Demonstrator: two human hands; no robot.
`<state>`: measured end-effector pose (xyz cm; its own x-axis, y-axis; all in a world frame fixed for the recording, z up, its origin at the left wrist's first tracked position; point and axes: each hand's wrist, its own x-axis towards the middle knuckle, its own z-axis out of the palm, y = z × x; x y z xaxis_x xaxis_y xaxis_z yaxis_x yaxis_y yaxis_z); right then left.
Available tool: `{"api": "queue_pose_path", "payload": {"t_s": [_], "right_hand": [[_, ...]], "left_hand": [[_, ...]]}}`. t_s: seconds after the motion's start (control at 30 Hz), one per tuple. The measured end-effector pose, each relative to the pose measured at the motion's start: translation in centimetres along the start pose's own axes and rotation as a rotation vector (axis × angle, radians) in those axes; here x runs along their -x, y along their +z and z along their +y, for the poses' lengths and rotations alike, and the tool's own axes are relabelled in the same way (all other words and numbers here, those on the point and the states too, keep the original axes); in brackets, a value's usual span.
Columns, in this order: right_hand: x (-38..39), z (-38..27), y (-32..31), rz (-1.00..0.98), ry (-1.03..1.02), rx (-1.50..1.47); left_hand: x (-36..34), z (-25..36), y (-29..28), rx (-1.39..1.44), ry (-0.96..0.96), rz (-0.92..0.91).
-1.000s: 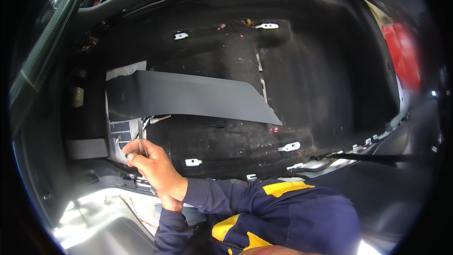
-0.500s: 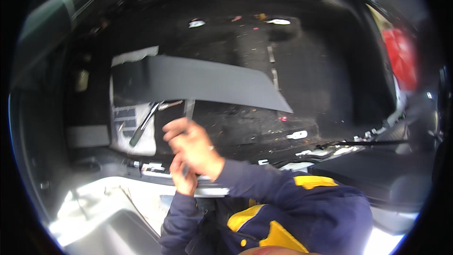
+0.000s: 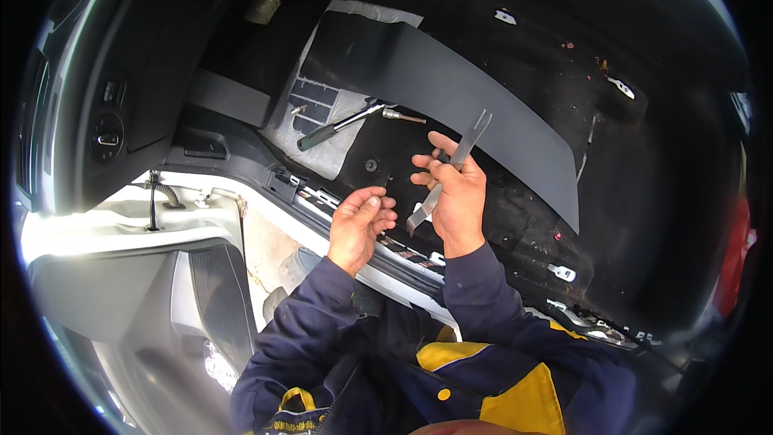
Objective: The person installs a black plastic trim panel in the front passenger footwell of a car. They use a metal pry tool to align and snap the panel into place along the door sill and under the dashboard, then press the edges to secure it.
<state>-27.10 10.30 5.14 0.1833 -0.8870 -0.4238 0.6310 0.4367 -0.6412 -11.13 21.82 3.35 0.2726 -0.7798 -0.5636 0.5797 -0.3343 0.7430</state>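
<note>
My right hand (image 3: pixel 457 197) grips a flat metal forked pry tool (image 3: pixel 473 138). Its two-pronged end points up and away, over the grey trim panel (image 3: pixel 475 89), and its other end sticks out past my palm toward the lower left. A small black piece (image 3: pixel 443 156), perhaps a clip, shows at the thumb and fingertips of that hand. To its left is my left hand (image 3: pixel 359 225), with fingers curled and thumb bent against them. Whatever it pinches, if anything, is too small to make out. The hands are apart.
The car floor has black carpet (image 3: pixel 515 193). A ratchet with a socket extension (image 3: pixel 342 125) lies on a pale floor mat (image 3: pixel 318 157), partly under the panel. Along the near side runs the door sill (image 3: pixel 403 274). An opened door (image 3: pixel 137 298) stands at lower left.
My hands have come apart; the left no longer overlaps the right. The pry tool is now plainly visible in my right hand. The view has turned, showing more of the door area.
</note>
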Motion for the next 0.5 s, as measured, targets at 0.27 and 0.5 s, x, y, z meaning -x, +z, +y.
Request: {"api": "queue_pose_path", "payload": {"t_s": [0.27,0.5], "right_hand": [[-0.1,2.6,0.4,-0.067,0.061,0.169],[-0.4,2.6,0.0,-0.035,0.102,0.173]], "left_hand": [[-1.2,2.8,1.0,0.19,-0.005,-0.03],[-1.9,3.9,1.6,0.293,-0.032,-0.05]]}}
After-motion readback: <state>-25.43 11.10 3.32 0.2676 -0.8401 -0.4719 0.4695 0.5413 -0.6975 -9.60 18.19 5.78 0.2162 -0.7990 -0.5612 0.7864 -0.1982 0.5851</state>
